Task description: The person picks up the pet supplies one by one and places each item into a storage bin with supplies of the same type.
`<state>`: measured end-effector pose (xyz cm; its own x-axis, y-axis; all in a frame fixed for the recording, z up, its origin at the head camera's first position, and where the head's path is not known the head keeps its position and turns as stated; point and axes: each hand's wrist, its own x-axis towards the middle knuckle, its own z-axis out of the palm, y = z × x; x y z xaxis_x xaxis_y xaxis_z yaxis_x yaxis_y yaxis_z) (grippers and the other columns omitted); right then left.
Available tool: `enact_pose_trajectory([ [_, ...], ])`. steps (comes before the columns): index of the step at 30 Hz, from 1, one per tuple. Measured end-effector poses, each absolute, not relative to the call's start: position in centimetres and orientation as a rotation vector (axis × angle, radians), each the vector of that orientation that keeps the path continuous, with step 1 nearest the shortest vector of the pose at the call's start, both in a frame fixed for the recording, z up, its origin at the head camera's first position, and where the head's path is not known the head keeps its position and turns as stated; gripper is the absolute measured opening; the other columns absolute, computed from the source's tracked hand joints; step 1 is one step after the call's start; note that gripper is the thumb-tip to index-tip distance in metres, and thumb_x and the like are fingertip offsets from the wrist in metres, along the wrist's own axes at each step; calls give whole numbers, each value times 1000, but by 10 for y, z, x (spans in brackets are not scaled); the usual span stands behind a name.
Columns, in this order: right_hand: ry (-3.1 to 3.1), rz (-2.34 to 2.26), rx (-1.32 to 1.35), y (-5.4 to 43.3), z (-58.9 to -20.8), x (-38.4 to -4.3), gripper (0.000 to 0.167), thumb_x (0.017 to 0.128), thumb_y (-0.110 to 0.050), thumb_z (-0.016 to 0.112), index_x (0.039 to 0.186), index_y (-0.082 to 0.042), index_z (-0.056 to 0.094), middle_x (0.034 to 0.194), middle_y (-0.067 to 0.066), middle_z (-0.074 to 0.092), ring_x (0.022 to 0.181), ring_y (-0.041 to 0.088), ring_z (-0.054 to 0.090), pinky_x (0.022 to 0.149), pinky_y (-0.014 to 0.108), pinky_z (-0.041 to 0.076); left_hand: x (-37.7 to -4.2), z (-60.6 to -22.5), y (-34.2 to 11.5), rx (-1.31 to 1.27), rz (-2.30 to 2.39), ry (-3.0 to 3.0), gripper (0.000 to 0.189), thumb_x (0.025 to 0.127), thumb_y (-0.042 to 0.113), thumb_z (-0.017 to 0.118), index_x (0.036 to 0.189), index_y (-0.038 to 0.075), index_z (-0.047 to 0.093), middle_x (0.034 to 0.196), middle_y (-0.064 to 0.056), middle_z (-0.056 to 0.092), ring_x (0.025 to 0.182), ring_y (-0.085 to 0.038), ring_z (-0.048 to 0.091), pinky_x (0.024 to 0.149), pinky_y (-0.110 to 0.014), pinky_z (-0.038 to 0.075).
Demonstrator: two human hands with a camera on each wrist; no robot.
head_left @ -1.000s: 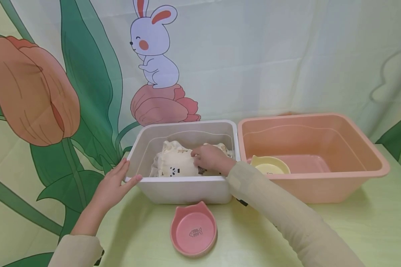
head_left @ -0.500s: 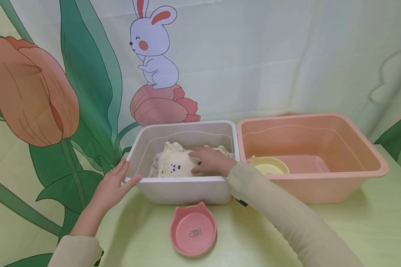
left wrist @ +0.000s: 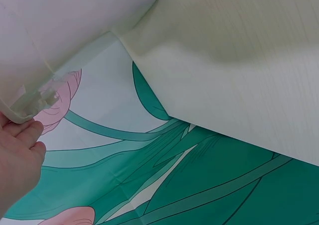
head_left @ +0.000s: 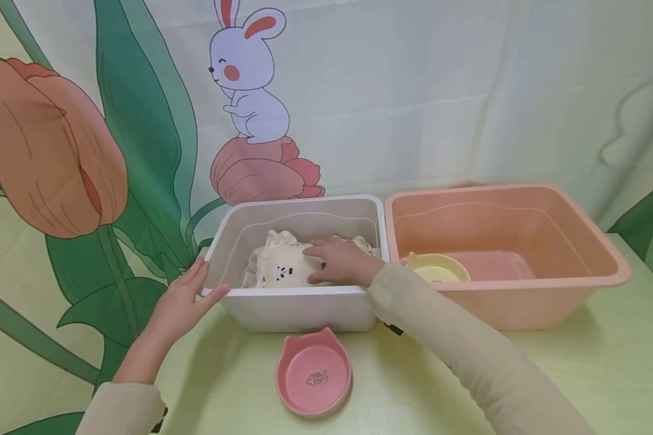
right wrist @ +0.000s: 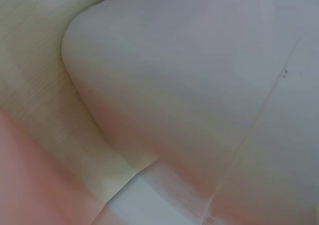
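My right hand (head_left: 344, 261) reaches into the white bin (head_left: 305, 311), thumb and fingers spread over a cream, ruffle-edged cloth piece (head_left: 284, 257) printed with a small panda. The front wall hides the lower part of the cloth. At the bin's left front corner rests my left hand (head_left: 184, 299), fingers extended along the side rim and thumb across the front rim. The left wrist view has the same left hand (left wrist: 22, 155) at the rim's corner. Only the bin's outer wall (right wrist: 189, 75) fills most of the right wrist view; the right hand is not seen there.
A peach bin (head_left: 533, 305) stands against the white bin's right side, with a yellow cat-eared bowl (head_left: 439, 266) inside. In front of the white bin, a pink cat-eared bowl (head_left: 315, 377) sits on the table (head_left: 413, 386). A printed curtain (head_left: 413, 90) hangs behind.
The right hand's fingers were bunched on the cloth a second ago and have since spread apart. The cloth's panda print has shifted slightly. The left hand stays at the rim.
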<state>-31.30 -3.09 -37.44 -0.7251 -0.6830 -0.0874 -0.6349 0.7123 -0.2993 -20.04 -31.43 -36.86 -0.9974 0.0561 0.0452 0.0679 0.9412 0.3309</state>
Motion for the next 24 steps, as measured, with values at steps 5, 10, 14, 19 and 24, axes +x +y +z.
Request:
enact_pose_trajectory([
  [5,2783,-398,-1090,-32,-374,-314,49,81,-40,59,125,-19,52,131,2,48,122,19,41,103,36,31,-201,-368,-315,-100,-523,-3061,80,86,56,40,141,3,16,148,-16,12,128,-47,19,96,-65,20],
  [10,2807,-379,-1113,-32,-375,-315,46,81,-41,59,120,-18,56,124,2,52,117,19,44,99,35,35,-200,-367,-315,-97,-520,-3063,80,86,56,40,141,3,16,148,-16,12,128,-47,18,97,-64,20],
  [14,2776,-357,-1095,-32,-375,-315,50,80,-43,59,123,-18,54,124,1,53,117,19,45,98,36,36,-200,-366,-314,-93,-513,-3067,80,86,56,40,141,3,16,148,-15,11,128,-47,18,97,-65,20],
  [19,2687,-382,-1010,-31,-374,-312,58,80,-46,58,130,-19,46,130,1,49,119,18,43,99,38,36,-200,-367,-314,-90,-518,-3067,80,86,56,40,141,3,16,148,-15,11,129,-47,18,97,-65,20],
  [24,2606,-407,-969,-28,-373,-309,60,83,-46,54,135,-19,39,135,-1,44,124,15,40,104,35,31,-201,-369,-314,-84,-522,-3071,81,86,57,39,141,4,15,148,-15,10,128,-47,18,96,-65,20],
])
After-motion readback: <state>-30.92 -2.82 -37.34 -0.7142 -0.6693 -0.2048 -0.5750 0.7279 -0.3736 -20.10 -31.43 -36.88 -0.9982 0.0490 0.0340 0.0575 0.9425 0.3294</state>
